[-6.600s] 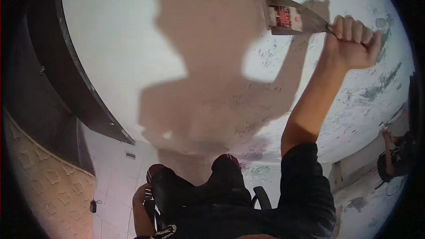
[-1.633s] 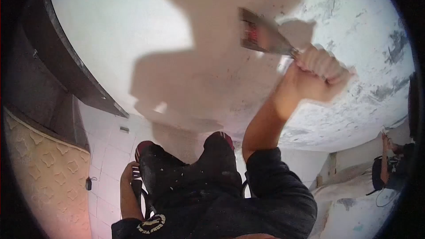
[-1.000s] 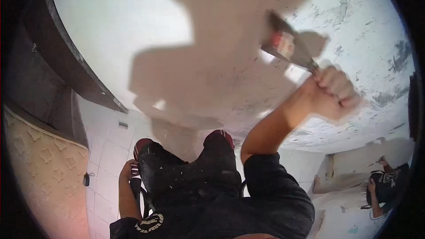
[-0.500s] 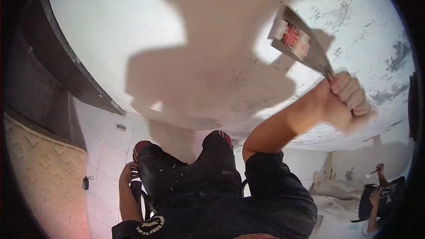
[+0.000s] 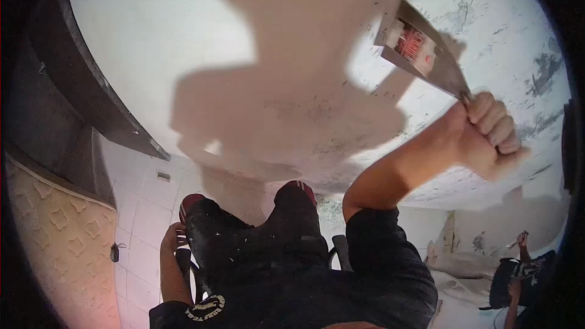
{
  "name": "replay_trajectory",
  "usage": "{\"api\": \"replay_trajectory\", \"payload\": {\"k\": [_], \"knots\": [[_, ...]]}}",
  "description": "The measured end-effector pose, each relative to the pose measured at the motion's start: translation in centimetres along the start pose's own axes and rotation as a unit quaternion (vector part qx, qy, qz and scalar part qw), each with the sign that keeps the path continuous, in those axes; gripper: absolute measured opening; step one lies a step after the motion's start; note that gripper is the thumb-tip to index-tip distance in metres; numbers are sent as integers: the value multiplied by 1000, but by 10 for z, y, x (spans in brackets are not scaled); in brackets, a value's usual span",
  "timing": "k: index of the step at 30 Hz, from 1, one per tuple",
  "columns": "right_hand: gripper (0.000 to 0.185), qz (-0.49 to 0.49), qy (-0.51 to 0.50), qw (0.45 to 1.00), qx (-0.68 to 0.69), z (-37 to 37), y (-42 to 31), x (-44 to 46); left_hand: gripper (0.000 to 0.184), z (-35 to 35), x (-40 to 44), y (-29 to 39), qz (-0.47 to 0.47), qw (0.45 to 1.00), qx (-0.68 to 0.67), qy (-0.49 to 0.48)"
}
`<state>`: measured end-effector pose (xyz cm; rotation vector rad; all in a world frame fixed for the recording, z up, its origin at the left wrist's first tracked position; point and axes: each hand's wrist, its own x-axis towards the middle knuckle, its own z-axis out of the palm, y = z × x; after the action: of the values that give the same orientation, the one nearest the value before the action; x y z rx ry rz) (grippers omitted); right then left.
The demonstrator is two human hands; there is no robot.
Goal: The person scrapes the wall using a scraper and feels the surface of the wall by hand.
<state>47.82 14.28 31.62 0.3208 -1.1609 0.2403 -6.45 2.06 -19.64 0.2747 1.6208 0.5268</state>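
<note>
Head view: a broad scraper (image 5: 434, 64) is gripped by its handle in the right hand (image 5: 495, 131), raised before the wall (image 5: 152, 55).
The blade is angled up and leftward, its red-lettered label showing; whether the wall is touched cannot be told. The left hand (image 5: 173, 237) is lowered beside the left knee (image 5: 194, 202), and whether it is open or closed cannot be told. The wall's middle is darkened by a shadow (image 5: 286, 103); grey marks are scattered to the right. The tiled floor (image 5: 146, 198) is flanked at left by a dark panel (image 5: 91, 79). At far right, a co-worker (image 5: 518, 280) is seen.
</note>
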Motion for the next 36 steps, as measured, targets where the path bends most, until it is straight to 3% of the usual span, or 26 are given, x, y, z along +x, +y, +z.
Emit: {"api": "replay_trajectory", "payload": {"k": [1, 3, 5, 7, 8, 9, 11, 12, 13, 14, 16, 17, 19, 21, 22, 25, 26, 27, 29, 30, 31, 33, 34, 36], "knots": [[50, -9, 81, 996, -43, -15, 28, -7, 30, -2, -2, -5, -3, 1000, 2, 1], [49, 65, 40, 990, -122, 10, 43, -14, 29, 3, -8, 1, 11, 1000, -5, -1], [50, 53, 3, 991, -120, 1, 20, -4, 28, -9, 11, -15, 20, 999, -31, -9], [51, 14, 1, 999, 35, -4, -1, 4, 29, -3, 8, -6, 16, 1000, 8, -3], [53, 5, -20, 999, 29, -10, 14, 3, 29, 0, -2, -4, 18, 1000, 4, -1], [49, 59, -35, 997, -18, -3, 43, -8, 29, 3, -6, -3, 17, 1000, 5, 0], [49, 183, 163, 958, -150, 33, 75, -32, 27, 4, -8, 0, 8, 1000, 12, 6], [49, 94, 65, 976, -187, 29, 70, -30, 27, -5, 1, -8, 11, 1000, 9, -4], [50, 12, -20, 991, -133, 2, 56, -22, 27, -9, 14, -11, 18, 1000, 2, -16], [50, 5, -24, 991, -129, -1, 44, -13, 27, 0, 2, -2, 31, 999, 20, -14], [50, -39, -44, 997, 53, 0, 29, -3, 27, 4, -13, 5, 40, 998, 39, -7], [51, -7, -83, 994, -73, -5, 53, -5, 27, -1, -11, 1, 28, 999, 29, -9], [51, 50, 11, 992, -118, 13, 46, -1, 27, -7, 6, -11, 15, 1000, 16, -16], [50, 33, -81, 995, -50, 11, 28, 9, 27, -17, 20, -20, 52, 998, 40, -24], [49, 54, -67, 995, 59, 10, 7, 17, 30, -15, 27, -16, -2, 1000, 29, 0], [48, 13, 16, 998, 64, 1, 46, 12, 33, -17, 36, -18, 12, 999, 39, -24], [48, 39, 12, 993, -113, 20, 60, 5, 33, -18, 36, -19, 10, 998, 44, -38], [49, 63, 1, 994, -89, 20, 56, 10, 33, -19, 35, -23, 8, 998, 45, -40], [51, -7, -104, 987, -123, 8, 35, 26, 32, -19, 34, -22, 9, 999, 31, -32], [52, 14, 1, 1000, 25, 19, 16, 31, 32, -18, 35, -21, 10, 999, 28, -33], [51, 11, 32, 999, -6, 17, 7, 35, 32, -17, 38, -19, 16, 999, 27, -33], [50, 12, -12, 988, -154, 23, 56, 23, 32, -22, 32, -24, 17, 999, 32, -30], [49, 23, 60, 979, -194, 39, 54, 19, 31, -16, 23, -17, 7, 999, 32, -24], [49, 29, 0, 991, -132, 30, 41, 29, 31, -15, 30, -19, 13, 999, 33, -20]]}}
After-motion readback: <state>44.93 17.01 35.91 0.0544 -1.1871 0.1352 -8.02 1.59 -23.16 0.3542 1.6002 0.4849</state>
